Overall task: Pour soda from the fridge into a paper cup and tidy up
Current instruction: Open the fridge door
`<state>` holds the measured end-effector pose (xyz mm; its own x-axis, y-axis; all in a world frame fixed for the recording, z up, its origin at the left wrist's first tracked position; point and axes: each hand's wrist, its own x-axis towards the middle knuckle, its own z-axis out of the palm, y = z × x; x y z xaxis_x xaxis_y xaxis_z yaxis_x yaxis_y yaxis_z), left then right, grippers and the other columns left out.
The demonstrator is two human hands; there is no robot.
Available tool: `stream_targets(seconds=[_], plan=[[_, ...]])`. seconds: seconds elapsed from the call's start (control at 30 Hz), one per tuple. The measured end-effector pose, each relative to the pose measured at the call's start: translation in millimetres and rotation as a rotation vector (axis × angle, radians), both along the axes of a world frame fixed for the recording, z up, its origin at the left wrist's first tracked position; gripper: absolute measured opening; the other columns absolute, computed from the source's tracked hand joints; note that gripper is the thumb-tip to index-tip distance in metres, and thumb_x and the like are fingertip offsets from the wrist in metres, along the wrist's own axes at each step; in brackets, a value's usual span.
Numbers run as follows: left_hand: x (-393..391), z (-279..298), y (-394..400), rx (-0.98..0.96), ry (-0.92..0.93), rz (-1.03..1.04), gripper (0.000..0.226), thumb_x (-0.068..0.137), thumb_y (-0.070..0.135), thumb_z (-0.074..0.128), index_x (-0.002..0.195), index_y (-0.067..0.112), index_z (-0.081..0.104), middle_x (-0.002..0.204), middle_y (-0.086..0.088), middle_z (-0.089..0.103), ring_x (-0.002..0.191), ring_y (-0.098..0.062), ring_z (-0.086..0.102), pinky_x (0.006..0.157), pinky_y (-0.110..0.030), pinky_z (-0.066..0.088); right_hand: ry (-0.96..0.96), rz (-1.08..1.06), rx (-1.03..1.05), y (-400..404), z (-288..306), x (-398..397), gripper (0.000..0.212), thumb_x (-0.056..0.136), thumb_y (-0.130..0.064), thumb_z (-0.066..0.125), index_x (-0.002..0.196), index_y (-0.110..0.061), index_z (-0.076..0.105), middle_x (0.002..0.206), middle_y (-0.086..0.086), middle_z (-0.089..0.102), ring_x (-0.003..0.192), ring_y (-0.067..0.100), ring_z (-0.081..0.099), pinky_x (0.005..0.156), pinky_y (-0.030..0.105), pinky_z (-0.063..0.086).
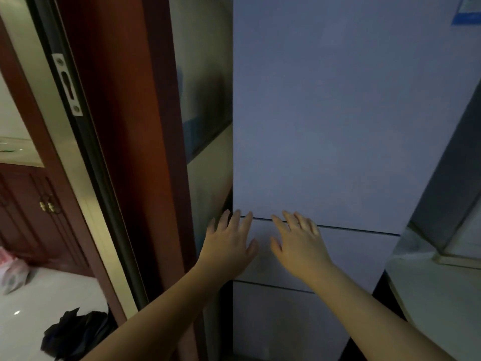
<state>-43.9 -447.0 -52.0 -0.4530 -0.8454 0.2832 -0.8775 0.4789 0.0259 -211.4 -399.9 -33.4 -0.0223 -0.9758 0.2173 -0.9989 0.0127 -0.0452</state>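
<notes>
The tall pale grey-blue fridge fills the centre and right of the frame, doors closed, with a dark horizontal seam running across the lower middle where the big upper door meets a shorter middle panel, and a second seam lower down. No soda or paper cup in sight. Both hands are up against that front: the left hand sits at lower centre, fingers spread and flat, fingertips reaching the upper seam near the fridge's left edge, holding nothing. Just beside it, to the right, the right hand lies the same way, fingers fanned, tips across the seam, palm over the middle panel, empty too. Whether the palms actually press on the surface cannot be told. Both bare forearms rise from the bottom edge of the frame.

Left of the fridge stands a reddish-brown wooden door frame with a metal strike plate at upper left. Beyond it, at far left, a dark wooden cabinet. On the pale floor at lower left lies a crumpled black bag, with a pinkish-white plastic bag further back.
</notes>
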Motion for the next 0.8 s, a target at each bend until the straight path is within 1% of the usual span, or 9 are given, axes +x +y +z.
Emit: stream_targets(seconds=[0.1, 0.17, 0.3, 0.4, 0.47, 0.53, 0.63, 0.67, 0.8], plan=[[-10, -2, -28, 0.049, 0.041, 0.029, 0.067, 0.099, 0.051, 0.030, 0.154, 0.026, 0.001, 0.162, -0.003, 0.009, 0.149, -0.026, 0.006, 0.116, -0.050, 0.014, 0.000, 0.042, -0.036, -32, -3, -11, 0.058, 0.100, -0.042, 0.030, 0.152, -0.024, 0.014, 0.159, 0.004, 0.012, 0.145, 0.027, 0.010, 0.117, 0.042, 0.008], [-19, -5, -49, 0.045, 0.042, 0.046, 0.067, 0.099, 0.051, 0.029, 0.154, 0.026, 0.000, 0.162, -0.002, 0.007, 0.148, -0.025, 0.006, 0.116, -0.048, 0.013, -0.007, 0.055, -0.068, -53, -5, -20, 0.057, 0.099, -0.039, 0.035, 0.151, -0.021, 0.021, 0.158, 0.006, 0.019, 0.144, 0.029, 0.016, 0.116, 0.043, 0.012], [-42, -10, -86, 0.129, 0.043, 0.098, 0.069, 0.098, 0.055, 0.026, 0.153, 0.030, -0.005, 0.163, 0.001, -0.002, 0.149, -0.023, -0.002, 0.117, -0.047, 0.009, -0.040, 0.069, -0.198, -94, -13, -35, 0.055, 0.087, -0.035, 0.047, 0.137, -0.013, 0.050, 0.140, 0.013, 0.049, 0.127, 0.036, 0.047, 0.106, 0.050, 0.036], [-57, -19, -113, 0.055, 0.068, 0.092, 0.070, 0.096, 0.055, 0.027, 0.154, 0.028, 0.001, 0.163, -0.002, 0.005, 0.149, -0.025, 0.006, 0.118, -0.045, 0.014, -0.009, 0.070, -0.174, -125, -22, -47, 0.057, 0.085, -0.038, 0.043, 0.135, -0.012, 0.051, 0.139, 0.014, 0.051, 0.125, 0.036, 0.049, 0.103, 0.050, 0.038], [-61, -22, -127, -0.010, 0.110, 0.092, 0.072, 0.092, 0.057, 0.021, 0.155, 0.023, 0.009, 0.162, -0.006, 0.011, 0.148, -0.027, 0.012, 0.118, -0.043, 0.018, 0.019, 0.076, -0.161, -143, -25, -53, 0.060, 0.085, -0.041, 0.038, 0.136, -0.012, 0.050, 0.142, 0.012, 0.048, 0.127, 0.035, 0.047, 0.105, 0.050, 0.037], [-66, -23, -139, -0.048, 0.180, 0.072, 0.076, 0.088, 0.058, 0.016, 0.154, 0.019, 0.017, 0.161, -0.008, 0.016, 0.148, -0.028, 0.016, 0.117, -0.044, 0.020, 0.043, 0.099, -0.158, -157, -27, -57, 0.061, 0.085, -0.041, 0.034, 0.134, -0.010, 0.052, 0.142, 0.010, 0.048, 0.126, 0.034, 0.049, 0.103, 0.051, 0.040], [-71, -26, -153, -0.141, 0.289, 0.023, 0.069, 0.090, 0.052, 0.028, 0.150, 0.018, 0.030, 0.157, -0.010, 0.027, 0.143, -0.030, 0.029, 0.113, -0.046, 0.031, 0.061, 0.134, -0.177, -171, -31, -64, 0.061, 0.084, -0.040, 0.033, 0.133, -0.008, 0.054, 0.143, 0.010, 0.048, 0.127, 0.035, 0.048, 0.101, 0.052, 0.042], [-72, -28, -158, -0.162, 0.345, 0.016, 0.067, 0.091, 0.050, 0.032, 0.150, 0.018, 0.030, 0.157, -0.011, 0.028, 0.142, -0.030, 0.031, 0.112, -0.045, 0.032, 0.063, 0.141, -0.185, -174, -32, -66, 0.061, 0.083, -0.039, 0.034, 0.133, -0.009, 0.054, 0.144, 0.010, 0.047, 0.128, 0.035, 0.047, 0.102, 0.053, 0.041], [-76, -32, -178, -0.112, 0.689, 0.056, 0.077, 0.090, 0.050, 0.042, 0.153, 0.020, 0.011, 0.160, -0.011, 0.018, 0.144, -0.026, 0.024, 0.114, -0.040, 0.026, 0.100, 0.168, -0.206, -183, -39, -70, 0.061, 0.083, -0.035, 0.037, 0.136, -0.010, 0.050, 0.149, 0.011, 0.039, 0.132, 0.035, 0.040, 0.105, 0.052, 0.036]])
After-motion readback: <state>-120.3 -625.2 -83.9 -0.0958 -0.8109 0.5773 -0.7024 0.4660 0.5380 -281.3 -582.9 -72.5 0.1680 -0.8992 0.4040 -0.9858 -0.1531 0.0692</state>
